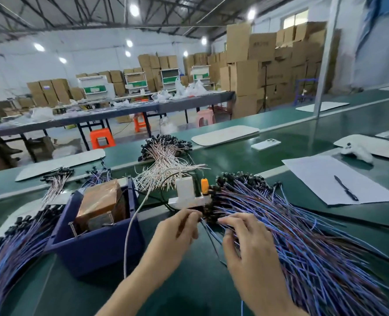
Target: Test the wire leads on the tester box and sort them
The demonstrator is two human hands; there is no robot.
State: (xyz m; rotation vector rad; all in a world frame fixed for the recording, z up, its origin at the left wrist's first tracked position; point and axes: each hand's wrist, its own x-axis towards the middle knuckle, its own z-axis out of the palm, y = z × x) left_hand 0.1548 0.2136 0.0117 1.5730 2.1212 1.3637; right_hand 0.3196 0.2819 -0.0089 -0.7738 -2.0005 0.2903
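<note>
A big pile of blue and purple wire leads (303, 229) with black plug ends covers the green bench at the right. My left hand (179, 226) pinches the black end of one lead at the pile's near left edge. My right hand (246, 238) lies on the pile beside it, fingers curled among the wires. The dark blue tester box (93, 245), with a copper-wrapped block (100, 201) and metal pins inside, stands to the left. Another heap of blue leads (13, 245) lies at the far left. White and pink leads (166, 160) are piled behind.
A white power strip (186, 200) with a white charger and an orange plug sits behind my hands; a white cable runs from it toward me. Paper with a pen (346, 188), a white phone (265, 144) and white pads lie farther back.
</note>
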